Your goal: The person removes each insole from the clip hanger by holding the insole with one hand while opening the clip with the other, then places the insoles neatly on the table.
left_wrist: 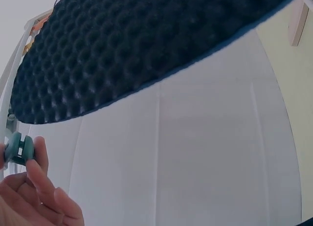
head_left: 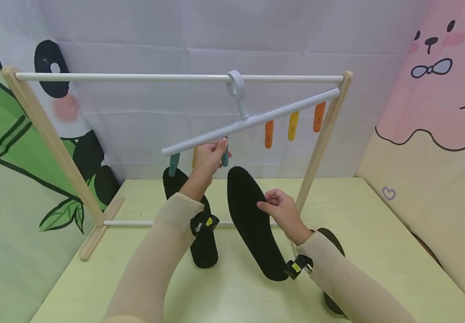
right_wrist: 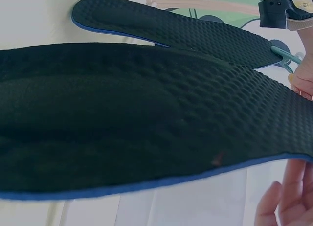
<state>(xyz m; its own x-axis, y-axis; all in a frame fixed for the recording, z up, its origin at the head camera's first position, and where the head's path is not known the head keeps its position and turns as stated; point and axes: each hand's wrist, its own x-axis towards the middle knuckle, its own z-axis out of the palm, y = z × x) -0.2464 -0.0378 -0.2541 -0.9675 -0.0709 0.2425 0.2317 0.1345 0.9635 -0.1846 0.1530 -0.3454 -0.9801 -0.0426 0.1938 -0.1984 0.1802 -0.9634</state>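
Note:
A white clip hanger [head_left: 204, 138] hooks over the rack's rail, tilted with its left end low. My left hand [head_left: 207, 161] pinches a teal clip [head_left: 225, 155] on its left half; the left wrist view shows thumb and finger on the clip's two handles. My right hand [head_left: 282, 213] holds a black insole [head_left: 250, 220] by its right edge, thumb in front. That insole's top end is just below the pinched clip and apart from it. Its underside is dimpled, with a blue rim. A second black insole [head_left: 206, 252] hangs from the teal clip [head_left: 174, 164] at the hanger's left end.
The rack's white rail [head_left: 135, 78] runs between wooden posts [head_left: 50, 134]. Orange clips [head_left: 269, 134] and a yellow clip [head_left: 293, 125] hang on the hanger's right half. Partly under my right forearm, another dark insole [head_left: 332, 240] lies on the pale table [head_left: 389, 269].

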